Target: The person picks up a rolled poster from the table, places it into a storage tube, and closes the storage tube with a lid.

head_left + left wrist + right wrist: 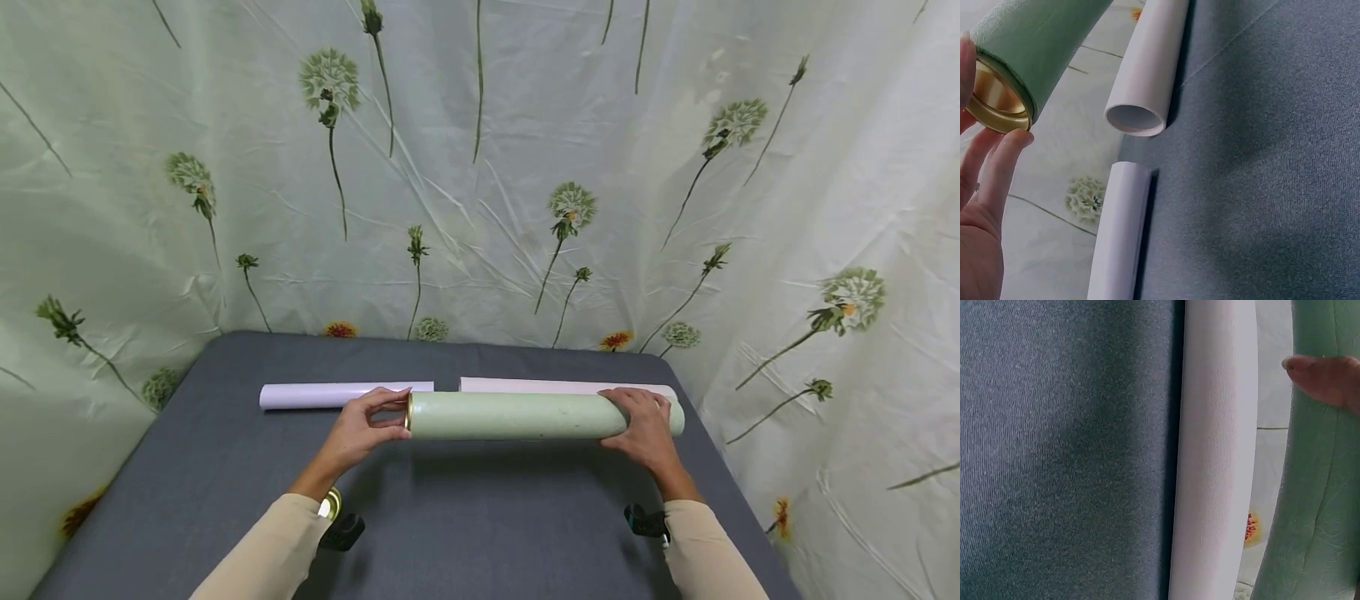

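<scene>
A long pale green tube [510,417] is held level above the table, crosswise in front of me. My left hand [366,427] pinches its left end between thumb and fingers, at the gold metal rim. In the left wrist view that end shows a shiny, gold, recessed surface [999,94], with fingertips right at the edge. Near the other end, my right hand [645,425] grips the tube from above, its thumb on the near side. The right wrist view shows only the thumb [1322,378] lying across the green surface.
Behind the tube, a lilac roll [307,396] lies at left and a hollow, pale pink roll [540,384] at right, nearly end to end on the dark grey table [495,525]. A round gold metal piece [333,502] shows beside the left wrist. A flower-print curtain [480,208] hangs behind.
</scene>
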Tool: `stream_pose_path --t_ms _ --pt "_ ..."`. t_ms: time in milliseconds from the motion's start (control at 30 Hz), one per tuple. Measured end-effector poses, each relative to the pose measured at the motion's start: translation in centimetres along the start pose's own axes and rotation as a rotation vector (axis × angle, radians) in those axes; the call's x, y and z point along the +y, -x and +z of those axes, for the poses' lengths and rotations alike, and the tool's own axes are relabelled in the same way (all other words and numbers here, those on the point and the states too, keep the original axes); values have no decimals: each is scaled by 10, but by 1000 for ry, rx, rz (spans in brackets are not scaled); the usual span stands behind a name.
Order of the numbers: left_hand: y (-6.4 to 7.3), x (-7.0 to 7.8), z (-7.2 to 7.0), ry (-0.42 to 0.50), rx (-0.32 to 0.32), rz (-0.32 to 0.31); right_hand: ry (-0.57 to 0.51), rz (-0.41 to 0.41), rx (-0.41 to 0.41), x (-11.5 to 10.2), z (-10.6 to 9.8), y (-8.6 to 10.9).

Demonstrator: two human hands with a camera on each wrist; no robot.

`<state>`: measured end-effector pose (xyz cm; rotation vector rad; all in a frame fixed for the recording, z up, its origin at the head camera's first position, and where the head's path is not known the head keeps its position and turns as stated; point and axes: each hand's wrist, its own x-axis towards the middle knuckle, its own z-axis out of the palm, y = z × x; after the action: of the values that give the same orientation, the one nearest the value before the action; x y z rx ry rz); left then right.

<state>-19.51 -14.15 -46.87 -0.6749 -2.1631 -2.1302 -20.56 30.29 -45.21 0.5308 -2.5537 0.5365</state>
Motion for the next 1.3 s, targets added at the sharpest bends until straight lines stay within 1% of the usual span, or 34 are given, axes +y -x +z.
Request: stream_pose_path --t_ms 167,333,533,600,800,1000,1067,1167,1300 --pt "0 -4 0 -17 22 37 15 -26 -26 2 2 0" --pt "0 -6 3 -49 38 61 19 -46 -26 4 3 1" --pt "1 -7 4 -56 44 46 29 -76 2 7 4 0" --pt "2 -8 4 -59 50 51 28 -88 12 7 5 0" --pt "2 -10 4 -43 54 94 13 -89 24 7 8 1" --pt "0 -10 6 7 34 138 10 -73 35 6 8 0" --pt "2 -12 6 23 26 142 10 -79 37 5 8 0" --pt "5 -13 4 25 6 111 15 -89 35 4 8 0" --pt "7 -9 1 6 -34 11 18 -97 25 5 7 2"
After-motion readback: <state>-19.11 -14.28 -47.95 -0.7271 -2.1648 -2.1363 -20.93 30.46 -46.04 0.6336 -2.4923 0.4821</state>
